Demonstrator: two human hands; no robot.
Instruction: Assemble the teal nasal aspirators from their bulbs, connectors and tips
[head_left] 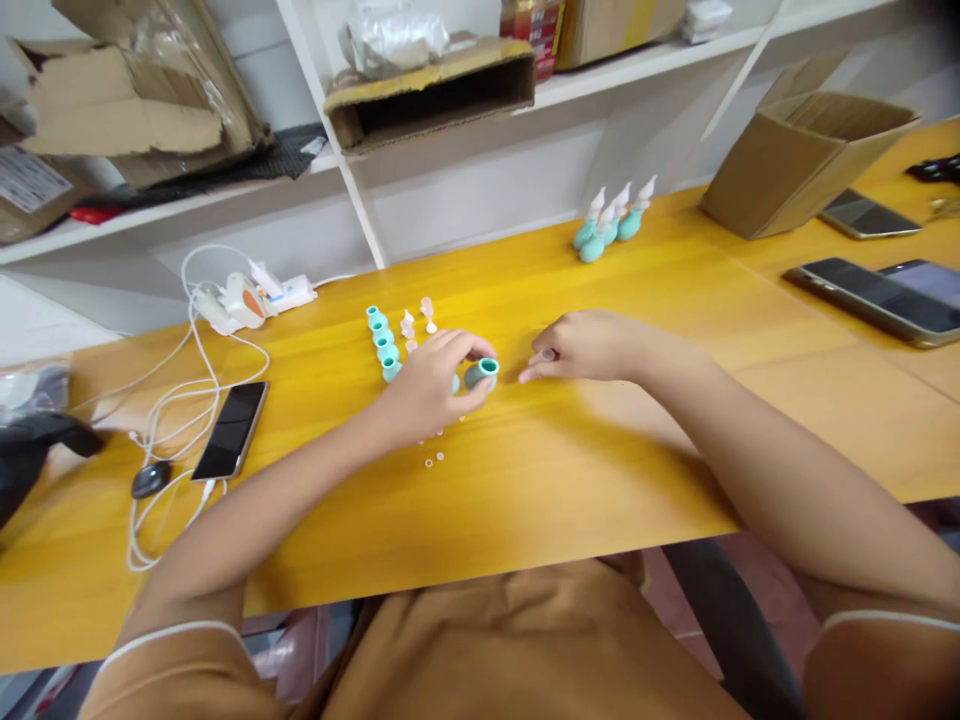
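Note:
My left hand (431,385) is closed around a teal rubber bulb (482,374), its open mouth facing up. Just to the right, my right hand (581,347) is closed on a small pinkish plastic piece (549,354), apart from the bulb. Several teal bulbs (383,345) stand in a row left of my left hand, mouths up. Pale connector pieces (427,306) and clear tips (431,326) stand behind that hand, which partly hides others. Tiny rings (429,463) lie in front of it on the yellow wooden table (570,500).
Several assembled bulb aspirators (611,222) stand at the back. Phones (870,290) and an open carton (802,160) are at the right. White cables (214,375), a power strip (289,294) and another phone (231,430) lie left. A shelf (585,92) with boxes overhangs the rear.

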